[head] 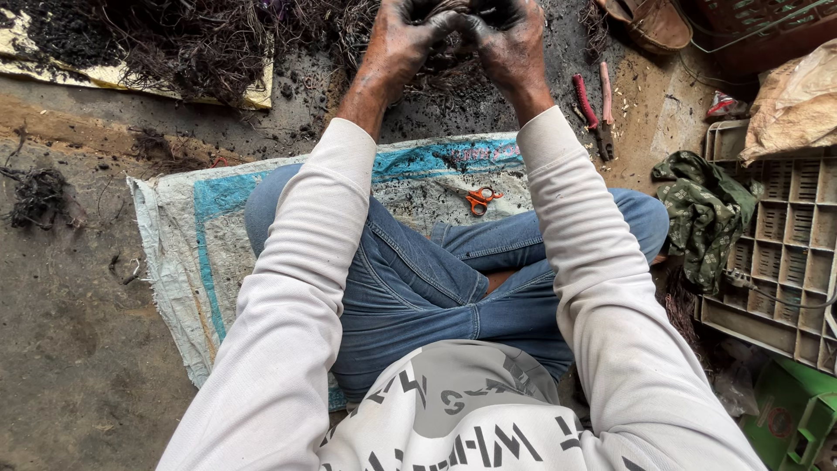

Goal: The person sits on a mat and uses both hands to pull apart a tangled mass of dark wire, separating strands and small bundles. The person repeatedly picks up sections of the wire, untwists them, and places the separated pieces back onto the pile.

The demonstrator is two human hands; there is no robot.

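Note:
Both hands are blackened with soot and meet at the top of the head view. My left hand (403, 39) and my right hand (506, 37) are closed together on a bundle of dark thin wires (452, 48), which their fingers partly hide. A large heap of the same burnt tangled wire (200, 44) lies on the ground to the left of the hands. I sit cross-legged in blue jeans on a woven sack (200, 235).
Orange-handled scissors (479, 199) lie on the sack before my legs. Red-handled pliers (593, 103) rest on the ground right of my right hand. A grey plastic crate (785, 253), camouflage cloth (702, 209) and a sandal (654, 22) sit at the right.

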